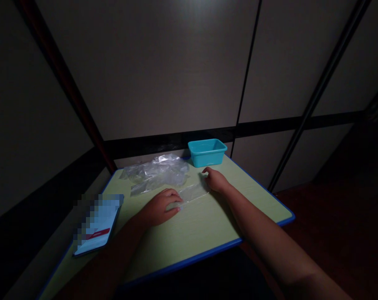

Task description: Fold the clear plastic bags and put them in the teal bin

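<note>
A narrow clear plastic bag point(193, 192) lies stretched across the table between my two hands. My left hand point(160, 207) rests at its near left end, thumb apart from the fingers, with the fingertips touching the plastic. At the far right end, my right hand point(216, 180) has its fingers curled over the bag's edge; its fingertips are partly hidden. Behind my left hand sits a crumpled heap of clear plastic bags point(160, 168). A turquoise plastic basket point(208, 159) stands just beyond my right hand.
A tablet-like device point(104, 225) with a lit, partly blurred screen lies at the table's left side. The pale green table point(201, 233) has a blue edge. Right behind it rise panelled cabinet doors point(163, 75) with dark strips.
</note>
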Motion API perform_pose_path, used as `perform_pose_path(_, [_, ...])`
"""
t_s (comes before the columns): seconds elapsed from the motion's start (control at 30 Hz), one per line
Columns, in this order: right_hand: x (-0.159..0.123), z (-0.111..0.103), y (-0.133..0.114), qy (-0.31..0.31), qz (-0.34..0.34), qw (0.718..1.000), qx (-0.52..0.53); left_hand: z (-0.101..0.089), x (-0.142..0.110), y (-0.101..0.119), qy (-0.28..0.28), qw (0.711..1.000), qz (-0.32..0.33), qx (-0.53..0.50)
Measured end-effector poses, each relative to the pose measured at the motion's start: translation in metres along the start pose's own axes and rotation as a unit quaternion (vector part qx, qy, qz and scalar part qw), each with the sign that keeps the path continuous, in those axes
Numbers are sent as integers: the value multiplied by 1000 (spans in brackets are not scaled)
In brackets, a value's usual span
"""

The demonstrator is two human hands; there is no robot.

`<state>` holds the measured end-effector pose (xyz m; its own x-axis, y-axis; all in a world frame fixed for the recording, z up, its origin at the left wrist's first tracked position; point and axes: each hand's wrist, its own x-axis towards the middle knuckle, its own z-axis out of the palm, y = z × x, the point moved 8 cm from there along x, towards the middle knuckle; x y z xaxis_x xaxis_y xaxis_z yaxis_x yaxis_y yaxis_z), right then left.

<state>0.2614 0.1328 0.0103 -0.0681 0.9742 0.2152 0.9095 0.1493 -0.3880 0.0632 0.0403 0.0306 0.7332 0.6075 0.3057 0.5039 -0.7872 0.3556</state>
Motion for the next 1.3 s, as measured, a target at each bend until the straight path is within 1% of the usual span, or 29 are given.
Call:
perform_pose_path(0.17, [-1, 1, 3, -18, 34, 998, 43, -1, 0, 5, -3, 1000, 5, -15])
perform_pose_path(0.33, [-2, 4, 0, -35, 28, 995, 83, -6, 0, 7, 6, 999, -1, -41])
perform_pose_path(0.43, [-3, 2, -2, -30, 17, 996, 77, -9, 0, 5, 21, 999, -7, -44])
perform_pose_path(0.53, [-3, 1, -2, -32, 21, 997, 67, -7, 2, 6, 29, 999, 4, -19])
perform_pose_path(0.63, [-4, 0, -4, -27, 19, 998, 56, -2, 2, 7, 23, 1000, 19, 1])
perform_pose_path(0.83, [-4, 1, -7, -20, -5, 999, 39, 2, 3, 5, 10, 1000, 20, 2])
perform_pose_path(1.03, [-4, -2, -3, -9, 17, 999, 28, 3, 4, 7, 0, 1000, 18, -3])
perform_pose_path(1.3, [-7, -1, -6, -38, 17, 998, 49, 6, 5, 10, -16, 1000, 27, -6])
